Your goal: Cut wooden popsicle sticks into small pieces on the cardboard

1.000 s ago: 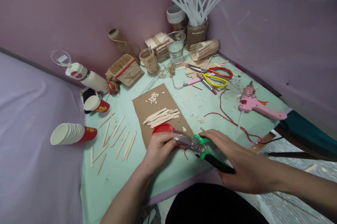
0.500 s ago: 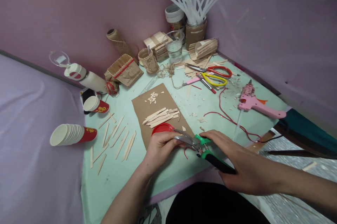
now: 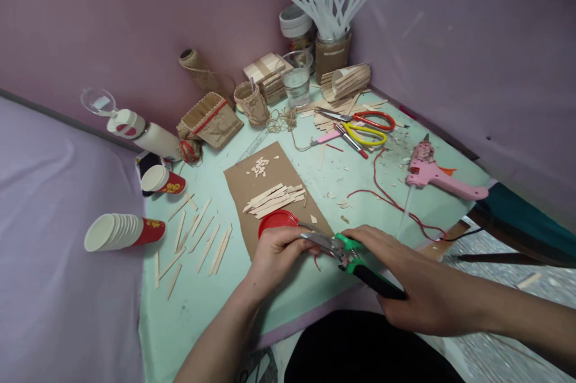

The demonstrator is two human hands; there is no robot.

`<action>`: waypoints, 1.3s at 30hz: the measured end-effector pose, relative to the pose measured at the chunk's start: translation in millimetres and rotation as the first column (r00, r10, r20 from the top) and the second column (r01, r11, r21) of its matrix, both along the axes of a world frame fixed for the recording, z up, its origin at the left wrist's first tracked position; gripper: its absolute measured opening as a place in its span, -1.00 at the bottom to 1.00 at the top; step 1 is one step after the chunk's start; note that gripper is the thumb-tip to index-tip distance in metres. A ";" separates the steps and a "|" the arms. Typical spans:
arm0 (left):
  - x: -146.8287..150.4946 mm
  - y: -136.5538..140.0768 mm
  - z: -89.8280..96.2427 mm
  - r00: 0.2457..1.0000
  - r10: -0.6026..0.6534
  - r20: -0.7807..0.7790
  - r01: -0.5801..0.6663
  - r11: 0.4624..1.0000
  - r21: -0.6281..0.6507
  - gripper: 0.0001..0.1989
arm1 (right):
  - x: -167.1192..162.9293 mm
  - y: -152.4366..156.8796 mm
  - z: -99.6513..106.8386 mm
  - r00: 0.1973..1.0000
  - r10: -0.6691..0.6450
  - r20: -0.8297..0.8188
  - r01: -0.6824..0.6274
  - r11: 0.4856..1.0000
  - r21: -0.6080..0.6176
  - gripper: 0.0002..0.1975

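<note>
My right hand (image 3: 409, 281) is wrapped around the green and black handles of pruning shears (image 3: 353, 260). The shears' jaws are spread and point left, towards my left hand (image 3: 279, 254). My left hand is closed in a pinch right at the jaws; what its fingers hold is hidden. Just beyond these fingers is a round red lid-like disc (image 3: 276, 222), partly covered by the hand. A pile of wooden sticks (image 3: 274, 200) with angled ends lies on a brown cardboard sheet (image 3: 238, 176), with small wood chips (image 3: 260, 167) farther back.
Loose sticks (image 3: 202, 233) and stacked paper cups (image 3: 121, 232) are on the left. A pink glue gun (image 3: 432, 176), red cord (image 3: 382, 191) and scissors (image 3: 369, 122) lie on the right. A cup of water (image 3: 297, 86), a twine spool (image 3: 198, 74) and a white bottle (image 3: 155, 137) stand behind.
The whole view has shifted slightly. Both hands and the shears keep nearly the same pose, the jaws still spread beside my left fingers.
</note>
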State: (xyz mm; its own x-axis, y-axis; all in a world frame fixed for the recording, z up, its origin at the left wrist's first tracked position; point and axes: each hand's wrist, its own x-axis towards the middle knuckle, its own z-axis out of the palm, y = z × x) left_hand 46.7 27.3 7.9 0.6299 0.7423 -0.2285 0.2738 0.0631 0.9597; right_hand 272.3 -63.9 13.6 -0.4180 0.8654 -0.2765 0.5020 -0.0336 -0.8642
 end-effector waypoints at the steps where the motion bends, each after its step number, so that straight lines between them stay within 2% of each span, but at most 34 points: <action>1: 1.2 -0.6 0.7 1.000 -0.005 0.001 0.005 1.000 -0.013 -0.79 | 0.3 -0.2 1.2 1.000 0.003 0.006 -0.003 1.000 -0.009 -0.25; 8: 13.5 -7.4 -0.2 0.999 -0.019 -0.033 0.014 0.988 -0.156 -0.77 | 5.3 -5.5 16.4 0.999 0.051 0.014 -0.048 0.988 -0.146 -0.46; 12: 23.6 -11.2 1.7 0.998 -0.024 -0.066 0.006 0.964 -0.266 -0.75 | 12.1 -17.0 13.8 1.000 0.004 0.021 0.001 0.978 -0.209 -0.52; 17: 35.6 -16.7 -4.1 0.996 -0.016 -0.092 -0.033 0.862 -0.506 -0.68 | 16.8 -39.5 -2.3 0.991 -0.106 -0.082 0.085 0.969 -0.233 -0.56; 21: 45.9 -21.2 -9.7 0.995 -0.004 -0.096 -0.056 0.785 -0.617 -0.62 | 10.8 -51.6 -7.6 0.969 -0.230 -0.092 0.190 0.929 -0.316 -0.65; 23: 50.0 -22.3 -8.8 0.997 -0.005 -0.080 -0.045 0.789 -0.613 -0.63 | 9.5 -53.7 -7.7 0.946 -0.303 -0.113 0.244 0.899 -0.364 -0.70; 27: 51.0 -22.2 -4.4 0.997 0.060 -0.044 -0.074 0.867 -0.493 -0.70 | 13.9 -53.5 -8.8 0.874 -0.422 -0.242 0.287 0.849 -0.445 -0.78; 31: 44.2 -21.6 -6.1 0.994 0.109 -0.024 -0.110 0.915 -0.387 -0.78 | 15.6 -52.3 -15.3 0.819 -0.452 -0.353 0.270 0.848 -0.457 -0.74; 36: 35.9 -23.7 -11.0 0.989 0.145 -0.014 -0.142 0.934 -0.327 -0.84 | 9.1 -48.8 -22.2 0.764 -0.495 -0.413 0.282 0.833 -0.477 -0.68; 39: 32.4 -25.3 -7.7 0.985 0.169 -0.020 -0.168 0.950 -0.263 -0.86 | 4.4 -40.3 -18.9 0.758 -0.471 -0.451 0.261 0.853 -0.452 -0.66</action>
